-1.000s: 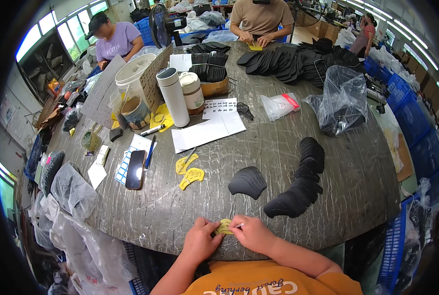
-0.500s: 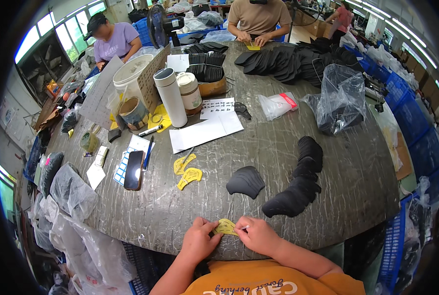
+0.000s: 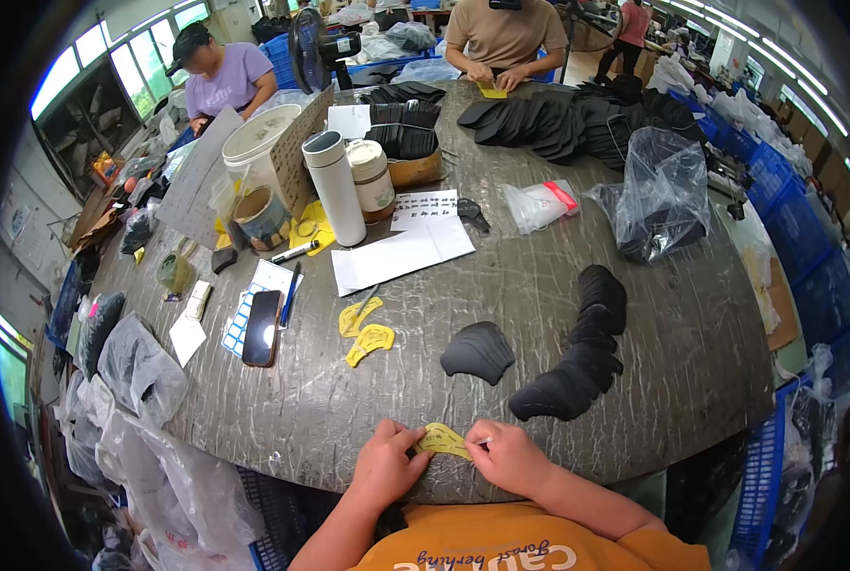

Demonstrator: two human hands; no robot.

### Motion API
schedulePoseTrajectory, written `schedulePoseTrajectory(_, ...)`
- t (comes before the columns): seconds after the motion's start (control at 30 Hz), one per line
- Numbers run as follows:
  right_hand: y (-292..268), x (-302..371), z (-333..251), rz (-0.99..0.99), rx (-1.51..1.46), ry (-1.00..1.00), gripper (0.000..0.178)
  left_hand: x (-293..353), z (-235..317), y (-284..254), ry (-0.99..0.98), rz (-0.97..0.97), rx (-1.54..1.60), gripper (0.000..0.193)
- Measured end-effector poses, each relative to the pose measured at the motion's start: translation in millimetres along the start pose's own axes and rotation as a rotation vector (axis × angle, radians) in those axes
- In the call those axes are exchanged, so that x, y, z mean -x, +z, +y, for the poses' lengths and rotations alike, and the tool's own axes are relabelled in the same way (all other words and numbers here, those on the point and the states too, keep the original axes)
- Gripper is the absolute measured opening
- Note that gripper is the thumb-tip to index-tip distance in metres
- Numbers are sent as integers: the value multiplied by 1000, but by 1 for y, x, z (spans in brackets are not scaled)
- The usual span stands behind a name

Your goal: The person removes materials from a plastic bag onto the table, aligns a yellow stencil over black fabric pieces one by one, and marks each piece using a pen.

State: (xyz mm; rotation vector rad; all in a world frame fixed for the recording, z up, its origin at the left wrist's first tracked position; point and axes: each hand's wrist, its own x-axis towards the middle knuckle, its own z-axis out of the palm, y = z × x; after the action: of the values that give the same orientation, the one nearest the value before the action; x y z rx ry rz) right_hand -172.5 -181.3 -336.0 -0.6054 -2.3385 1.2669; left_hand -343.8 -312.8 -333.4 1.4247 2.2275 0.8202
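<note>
Near the table's front edge, my left hand (image 3: 387, 459) pinches one end of a curved yellow template (image 3: 443, 439) with slots cut in it. My right hand (image 3: 511, 459) is closed around a thin, pale, pen-like tool (image 3: 485, 441) at the template's other end. The tool's tip is hidden by my fingers, and I cannot tell whether anything lies under the template. Beyond my hands rest two more yellow templates (image 3: 371, 344), one with a thin metal tool across it. Ahead and to the right sits a small stack of black curved pieces (image 3: 477, 352).
A fanned row of black pieces (image 3: 570, 381) curves along the right. Farther left lie a phone (image 3: 261, 328), a blue pen (image 3: 290, 297) and white paper (image 3: 404, 261). A white flask (image 3: 335, 188) stands behind them. Two co-workers sit across the table; a plastic bag (image 3: 655, 195) is far right.
My right hand has shifted slightly right along the template, uncovering more of its right end. My left hand keeps its pinch in nearly the same place.
</note>
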Motion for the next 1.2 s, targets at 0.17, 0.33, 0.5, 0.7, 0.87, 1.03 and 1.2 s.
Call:
schedulePoseTrajectory(0.17,1,-9,-6,-28,-52,-29,12,2,-3,0,2,5,6,35)
schedulePoseTrajectory(0.33,16,-30,-6,-140,-154,-133,12,1,-5,3,23,21,37,30)
schedulePoseTrajectory(0.5,22,-36,-1,-252,-105,-94,11,0,-2,2,15,15,44,26)
schedulePoseTrajectory(0.7,24,-41,-5,-202,-94,-129,10,0,-5,2,32,18,33,27)
schedulePoseTrajectory(0.87,29,-40,-1,-110,-133,-76,11,0,-6,3,22,13,20,29)
schedulePoseTrajectory(1.03,26,-40,0,-79,-96,0,8,1,-7,4,41,28,19,32)
schedulePoseTrajectory(1.2,27,-38,3,-12,-115,-26,10,1,-4,2,27,19,22,33)
